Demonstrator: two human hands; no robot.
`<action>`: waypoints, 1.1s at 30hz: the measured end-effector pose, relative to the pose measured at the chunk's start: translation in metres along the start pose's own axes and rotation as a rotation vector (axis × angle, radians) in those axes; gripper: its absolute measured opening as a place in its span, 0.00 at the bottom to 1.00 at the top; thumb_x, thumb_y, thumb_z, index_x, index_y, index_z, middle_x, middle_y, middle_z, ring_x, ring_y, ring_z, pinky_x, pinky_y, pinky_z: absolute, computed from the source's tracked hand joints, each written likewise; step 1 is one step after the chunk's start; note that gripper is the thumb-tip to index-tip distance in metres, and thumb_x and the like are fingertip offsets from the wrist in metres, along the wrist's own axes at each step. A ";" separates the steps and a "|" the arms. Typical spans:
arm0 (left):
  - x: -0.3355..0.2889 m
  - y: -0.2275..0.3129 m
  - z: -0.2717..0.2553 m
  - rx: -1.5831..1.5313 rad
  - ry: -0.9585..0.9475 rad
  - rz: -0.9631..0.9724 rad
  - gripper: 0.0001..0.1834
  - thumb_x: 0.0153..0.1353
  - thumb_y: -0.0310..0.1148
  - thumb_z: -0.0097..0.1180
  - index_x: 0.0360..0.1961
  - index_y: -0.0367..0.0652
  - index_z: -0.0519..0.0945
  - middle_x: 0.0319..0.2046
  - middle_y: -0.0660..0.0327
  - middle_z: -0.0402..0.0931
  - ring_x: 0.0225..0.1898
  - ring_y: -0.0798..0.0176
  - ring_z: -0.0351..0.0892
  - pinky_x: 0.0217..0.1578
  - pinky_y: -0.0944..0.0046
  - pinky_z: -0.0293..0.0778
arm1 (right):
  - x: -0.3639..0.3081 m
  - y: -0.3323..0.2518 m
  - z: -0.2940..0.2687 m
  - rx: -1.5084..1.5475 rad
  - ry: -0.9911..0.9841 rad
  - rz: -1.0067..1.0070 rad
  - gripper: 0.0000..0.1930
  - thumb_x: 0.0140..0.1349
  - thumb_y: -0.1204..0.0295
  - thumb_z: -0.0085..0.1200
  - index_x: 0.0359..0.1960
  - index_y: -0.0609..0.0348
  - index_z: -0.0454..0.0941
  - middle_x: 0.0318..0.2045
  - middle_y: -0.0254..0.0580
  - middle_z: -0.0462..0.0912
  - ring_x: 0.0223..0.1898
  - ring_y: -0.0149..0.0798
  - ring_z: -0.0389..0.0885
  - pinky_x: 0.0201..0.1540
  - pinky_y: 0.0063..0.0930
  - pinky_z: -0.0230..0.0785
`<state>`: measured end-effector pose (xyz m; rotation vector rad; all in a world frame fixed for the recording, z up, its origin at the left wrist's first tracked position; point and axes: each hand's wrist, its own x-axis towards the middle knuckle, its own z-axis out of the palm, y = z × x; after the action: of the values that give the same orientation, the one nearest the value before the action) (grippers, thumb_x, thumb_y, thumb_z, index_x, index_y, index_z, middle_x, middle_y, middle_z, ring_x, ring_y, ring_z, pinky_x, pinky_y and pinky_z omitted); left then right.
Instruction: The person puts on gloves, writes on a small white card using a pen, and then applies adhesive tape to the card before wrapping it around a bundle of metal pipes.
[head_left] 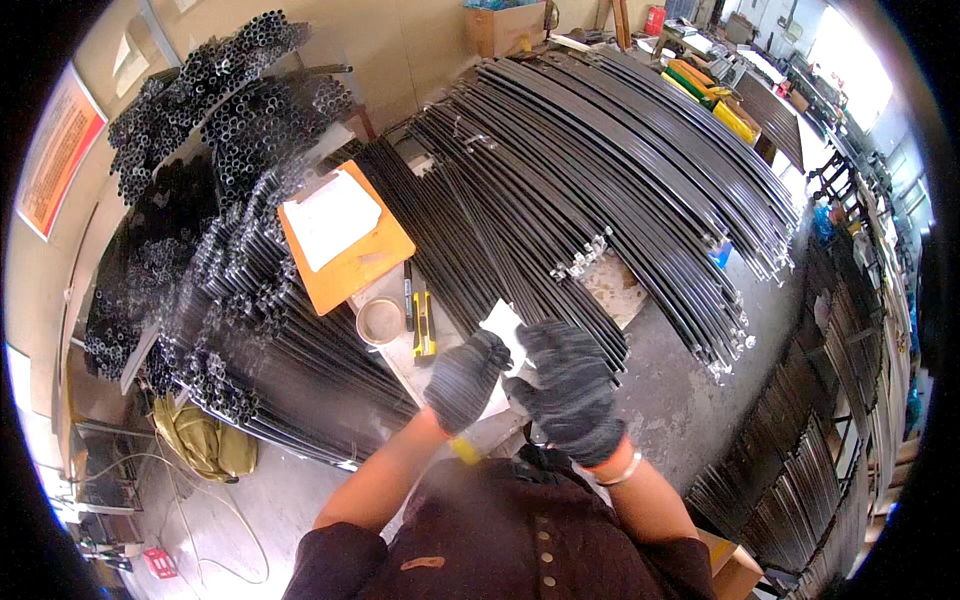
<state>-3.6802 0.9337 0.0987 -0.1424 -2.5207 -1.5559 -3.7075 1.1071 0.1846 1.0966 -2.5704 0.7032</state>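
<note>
A small white sheet (503,326), perhaps paper, sticks up between my two gloved hands in front of my body. My left hand (466,380), in a dark grey knit glove, is closed at the sheet's left edge. On its other side, my right hand (572,392), gloved alike, has its fingers curled against the sheet and its thumb below. Part of the sheet is hidden by the gloves. Beyond my left hand lie a yellow and black utility knife (424,322), a dark marker pen (408,296) and a round tan roll or cup (381,322).
An orange clipboard (375,250) with white paper (331,220) lies farther left. Long dark metal tubes (600,150) fill the middle and right; bundled tubes (240,110) are stacked at left. An olive bag (205,440) rests on the floor. A cardboard box (505,30) stands far back.
</note>
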 end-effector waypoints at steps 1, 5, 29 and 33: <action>0.005 0.020 0.003 0.079 0.019 -0.034 0.04 0.62 0.25 0.49 0.36 0.36 0.74 0.28 0.55 0.76 0.32 0.56 0.79 0.34 0.60 0.75 | -0.002 0.002 0.015 -0.074 -0.014 -0.086 0.28 0.55 0.66 0.56 0.57 0.65 0.67 0.46 0.54 0.75 0.46 0.52 0.75 0.52 0.42 0.66; 0.003 0.023 0.003 0.096 0.008 -0.020 0.05 0.60 0.25 0.54 0.36 0.37 0.75 0.27 0.56 0.77 0.29 0.60 0.78 0.33 0.62 0.74 | -0.013 0.017 0.046 0.088 0.047 -0.058 0.26 0.59 0.70 0.48 0.60 0.66 0.65 0.45 0.57 0.76 0.45 0.51 0.76 0.47 0.39 0.69; -0.061 0.023 -0.069 -0.288 -0.599 -0.375 0.27 0.61 0.45 0.58 0.55 0.35 0.74 0.47 0.55 0.78 0.47 0.62 0.75 0.50 0.65 0.70 | -0.077 0.044 0.048 1.176 -0.495 0.684 0.14 0.62 0.66 0.57 0.41 0.65 0.81 0.32 0.39 0.85 0.33 0.28 0.78 0.37 0.26 0.72; -0.061 0.005 0.011 -1.211 -0.283 -0.445 0.39 0.55 0.57 0.59 0.56 0.32 0.72 0.53 0.53 0.74 0.52 0.59 0.74 0.55 0.59 0.70 | -0.079 0.024 0.051 1.142 -0.680 0.798 0.13 0.60 0.67 0.60 0.42 0.63 0.82 0.32 0.46 0.84 0.36 0.37 0.82 0.43 0.31 0.72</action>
<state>-3.6208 0.9467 0.0865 0.0668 -1.4070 -3.2009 -3.6735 1.1418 0.1009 0.4257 -3.1522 2.5846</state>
